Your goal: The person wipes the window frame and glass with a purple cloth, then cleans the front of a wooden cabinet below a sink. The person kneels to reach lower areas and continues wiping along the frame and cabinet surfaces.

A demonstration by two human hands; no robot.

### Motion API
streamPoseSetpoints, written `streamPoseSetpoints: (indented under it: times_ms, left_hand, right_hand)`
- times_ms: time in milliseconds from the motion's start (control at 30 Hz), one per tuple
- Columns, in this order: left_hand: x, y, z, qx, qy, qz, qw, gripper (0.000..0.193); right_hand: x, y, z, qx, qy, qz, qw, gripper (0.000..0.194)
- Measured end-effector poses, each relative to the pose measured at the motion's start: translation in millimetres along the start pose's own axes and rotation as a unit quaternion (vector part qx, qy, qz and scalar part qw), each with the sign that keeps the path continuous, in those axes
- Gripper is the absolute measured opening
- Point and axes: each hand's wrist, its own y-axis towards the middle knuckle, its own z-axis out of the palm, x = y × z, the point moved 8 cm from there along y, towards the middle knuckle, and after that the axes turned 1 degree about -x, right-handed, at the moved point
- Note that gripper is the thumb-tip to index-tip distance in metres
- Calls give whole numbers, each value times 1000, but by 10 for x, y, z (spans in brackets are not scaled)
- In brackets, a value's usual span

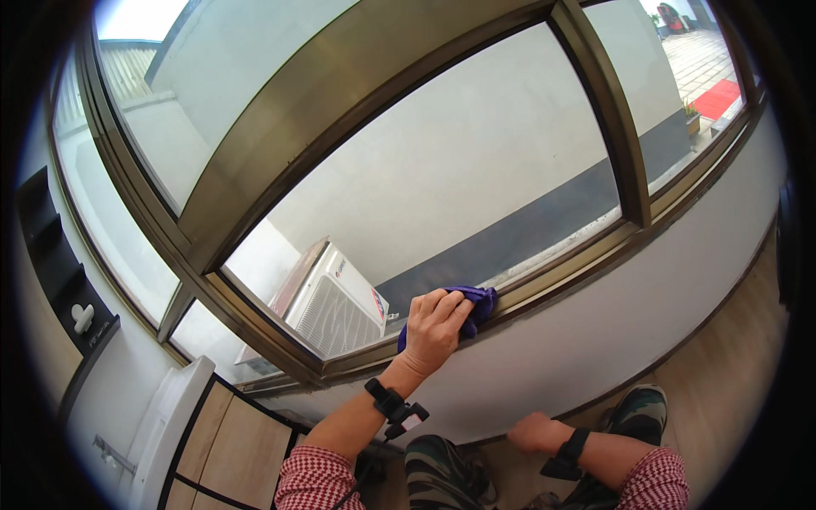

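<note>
My left hand (435, 325) grips a bunched purple cloth (479, 305) and presses it on the lower rail of the bronze-coloured metal window frame (548, 278), below the large glass pane (472, 153). Part of the cloth is hidden under the fingers. A black strap with a small device sits on that wrist. My right hand (534, 432) hangs low near my knees, its fingers curled, with nothing seen in it; a black strap with a device is on this wrist too.
A white basin (169, 414) on a wood-panelled cabinet (245, 449) stands at the lower left. Dark shelves (60, 255) hang at the far left. The white wall (593, 319) runs under the window down to the wooden floor (714, 357). An air-conditioner unit (341, 306) stands outside the glass.
</note>
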Motion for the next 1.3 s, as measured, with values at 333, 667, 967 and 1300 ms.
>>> streamPoseSetpoints:
  times_ms: [333,667,967,1300]
  left_hand:
    - [762,1261,-878,-193,72,-58,977,46]
    - [258,1043,-262,-171,67,-28,983,39]
    - [-209,448,183,1,-18,23,1000,30]
    - [700,1653,-848,-259,85,-50,961,48]
  right_hand:
    - [-28,-6,7,-53,-1,5,999,22]
    - [-58,-14,43,-58,18,9,998,21]
    - [-48,-35,-69,-40,9,7,999,20]
    - [-42,-45,-56,-60,6,9,998,18]
